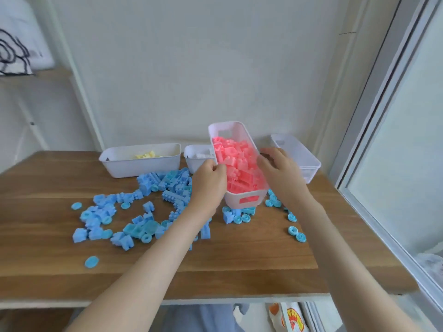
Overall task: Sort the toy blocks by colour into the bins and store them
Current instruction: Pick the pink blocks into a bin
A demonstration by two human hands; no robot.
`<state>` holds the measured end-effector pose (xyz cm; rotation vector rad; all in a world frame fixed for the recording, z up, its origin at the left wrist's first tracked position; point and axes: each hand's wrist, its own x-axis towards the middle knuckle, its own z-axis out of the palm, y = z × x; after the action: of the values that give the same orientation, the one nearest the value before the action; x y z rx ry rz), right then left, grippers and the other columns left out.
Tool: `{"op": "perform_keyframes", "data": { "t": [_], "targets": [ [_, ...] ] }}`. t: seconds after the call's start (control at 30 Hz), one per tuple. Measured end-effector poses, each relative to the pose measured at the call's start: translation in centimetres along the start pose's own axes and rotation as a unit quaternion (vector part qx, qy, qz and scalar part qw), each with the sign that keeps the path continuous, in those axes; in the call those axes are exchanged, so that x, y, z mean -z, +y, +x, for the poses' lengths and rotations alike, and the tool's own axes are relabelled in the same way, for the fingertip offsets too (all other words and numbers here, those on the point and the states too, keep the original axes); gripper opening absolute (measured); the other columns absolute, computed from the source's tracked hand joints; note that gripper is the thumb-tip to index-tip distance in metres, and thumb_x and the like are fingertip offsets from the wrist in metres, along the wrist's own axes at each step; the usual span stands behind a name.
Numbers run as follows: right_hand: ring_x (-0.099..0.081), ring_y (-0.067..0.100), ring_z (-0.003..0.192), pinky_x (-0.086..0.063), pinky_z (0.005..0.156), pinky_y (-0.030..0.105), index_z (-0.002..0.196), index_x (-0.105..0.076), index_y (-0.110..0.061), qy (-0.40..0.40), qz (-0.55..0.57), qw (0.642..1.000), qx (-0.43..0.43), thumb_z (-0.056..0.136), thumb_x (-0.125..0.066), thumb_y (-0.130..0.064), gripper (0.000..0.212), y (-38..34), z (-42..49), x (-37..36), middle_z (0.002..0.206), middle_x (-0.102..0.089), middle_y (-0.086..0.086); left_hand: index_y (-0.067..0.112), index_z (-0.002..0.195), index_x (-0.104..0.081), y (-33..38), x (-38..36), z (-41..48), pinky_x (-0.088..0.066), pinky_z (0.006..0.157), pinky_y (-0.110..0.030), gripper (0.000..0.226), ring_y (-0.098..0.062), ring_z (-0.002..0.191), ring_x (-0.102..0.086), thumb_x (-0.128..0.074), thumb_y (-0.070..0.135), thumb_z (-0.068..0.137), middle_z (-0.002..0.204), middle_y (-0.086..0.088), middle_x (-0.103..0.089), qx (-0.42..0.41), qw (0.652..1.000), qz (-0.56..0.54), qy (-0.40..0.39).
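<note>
Two bare hands meet over a wooden table [239, 259], which spreads out beneath and to either side of them. Between the hands is a white bin [236, 164] packed with pink blocks [239, 164]; it is tilted, its far end raised higher than its near end, and it seems lifted clear of the tabletop. The left hand [209, 180] is closed on the bin's left rim, its fingers curled over the edge and touching the pink pile. The right hand [280, 173] clasps the right rim, though motion blur makes the exact grip hard to read. To the left of the left hand, farther back against the wall, sits a long white bin [141, 164] holding a few yellow blocks [146, 155]. Just beyond the left hand's knuckles, a smaller white bin [195, 161] holds white blocks [202, 155], partly hidden by the tilted bin. Behind the right hand stands another white bin [299, 154]; I cannot tell what is in it. Loose blue blocks [143, 212] lie scattered on the table, mostly left of and under the left forearm, some directly below the held bin. Several blue wheels [296, 233] rest just left of the right forearm, and one blue disc [91, 261] lies alone, well to the left of the left forearm near the table's front edge.
</note>
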<state>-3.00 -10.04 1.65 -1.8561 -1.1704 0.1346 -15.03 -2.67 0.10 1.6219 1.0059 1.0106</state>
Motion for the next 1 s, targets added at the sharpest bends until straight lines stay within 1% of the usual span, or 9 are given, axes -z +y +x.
{"op": "perform_keyframes", "data": {
  "t": [0.07,0.13,0.33,0.47,0.53,0.63,0.73,0.83,1.0],
  "targets": [
    [-0.052,0.017,0.079,-0.043,0.067,0.029,0.101,-0.059,-0.011,-0.058,0.037,0.997,-0.020,0.093,-0.042,-0.023,0.022,-2.0,-0.1,-3.0,0.090,-0.056,0.001,0.011,0.071,-0.037,-0.6,3.0,0.4,-0.027,0.053,-0.027,0.022,-0.017,0.062,-0.036,-0.041,0.014,0.092,0.067,-0.005,-0.039,0.007,0.999,0.012,0.039],
    [-0.047,0.016,0.068,-0.035,0.058,0.028,0.094,-0.056,-0.004,-0.104,0.059,0.992,-0.036,0.093,-0.040,-0.020,0.023,-3.7,-0.2,-5.5,0.077,-0.054,0.004,0.011,0.070,-0.037,-1.2,5.6,0.8,-0.026,0.052,-0.027,0.024,-0.015,0.059,-0.035,-0.039,0.015,0.093,0.066,-0.003,-0.039,0.024,0.996,0.040,0.073],
    [-0.058,0.032,0.083,-0.044,0.075,0.037,0.098,-0.061,0.006,-0.144,0.145,0.979,0.001,0.094,-0.042,-0.022,0.034,-9.5,1.3,-13.8,0.099,-0.064,0.024,0.013,0.072,-0.047,-3.1,14.6,2.6,-0.035,0.057,-0.031,0.024,-0.021,0.073,-0.051,-0.039,0.019,0.094,0.079,-0.006,-0.055,0.069,0.980,0.061,0.176],
    [-0.057,0.024,0.087,-0.046,0.075,0.034,0.095,-0.065,-0.005,-0.171,0.175,0.969,0.029,0.089,-0.039,-0.013,0.028,-12.7,1.7,-18.0,0.096,-0.066,0.009,0.011,0.082,-0.049,-4.6,19.3,3.2,-0.041,0.058,-0.028,0.021,-0.014,0.070,-0.049,-0.037,0.020,0.096,0.078,-0.001,-0.051,0.107,0.970,0.057,0.211],
    [-0.057,0.022,0.089,-0.046,0.077,0.035,0.095,-0.066,-0.005,-0.176,0.176,0.967,0.046,0.087,-0.038,-0.009,0.029,-14.0,1.9,-20.1,0.098,-0.065,0.006,0.011,0.089,-0.053,-6.0,21.4,3.5,-0.054,0.074,-0.037,0.020,-0.018,0.081,-0.058,-0.039,0.024,0.095,0.088,-0.004,-0.059,0.134,0.963,0.041,0.229],
    [-0.055,0.026,0.086,-0.047,0.074,0.037,0.095,-0.065,-0.001,-0.198,0.174,0.963,0.054,0.088,-0.035,-0.010,0.032,-15.1,1.7,-23.6,0.097,-0.065,0.012,0.016,0.088,-0.056,-7.7,24.2,4.1,-0.055,0.085,-0.044,0.020,-0.022,0.088,-0.063,-0.042,0.029,0.094,0.094,-0.006,-0.065,0.160,0.952,0.035,0.260],
    [-0.051,0.015,0.078,-0.041,0.067,0.027,0.099,-0.064,-0.004,-0.247,0.200,0.945,0.077,0.096,-0.034,-0.015,0.032,-15.2,1.1,-26.1,0.089,-0.062,0.006,0.018,0.077,-0.051,-8.4,26.4,4.3,-0.052,0.073,-0.034,0.023,-0.021,0.082,-0.061,-0.040,0.026,0.096,0.087,-0.006,-0.062,0.156,0.942,0.047,0.295],
    [-0.056,0.009,0.088,-0.043,0.071,0.018,0.108,-0.060,-0.013,-0.311,0.231,0.916,0.101,0.101,-0.033,-0.026,0.031,-15.0,0.5,-28.1,0.098,-0.063,0.000,0.017,0.073,-0.046,-8.9,27.9,4.5,-0.041,0.059,-0.027,0.027,-0.015,0.070,-0.054,-0.037,0.020,0.098,0.077,-0.002,-0.054,0.152,0.933,0.056,0.321],
    [-0.056,0.012,0.089,-0.043,0.068,0.018,0.107,-0.051,-0.014,-0.255,0.239,0.930,0.112,0.096,-0.044,-0.038,0.027,-15.1,1.6,-30.4,0.099,-0.059,0.001,0.012,0.087,-0.055,-10.4,29.5,7.2,-0.042,0.057,-0.024,0.020,-0.015,0.072,-0.055,-0.039,0.019,0.097,0.083,-0.004,-0.058,0.199,0.913,0.019,0.357]
  ]
}}
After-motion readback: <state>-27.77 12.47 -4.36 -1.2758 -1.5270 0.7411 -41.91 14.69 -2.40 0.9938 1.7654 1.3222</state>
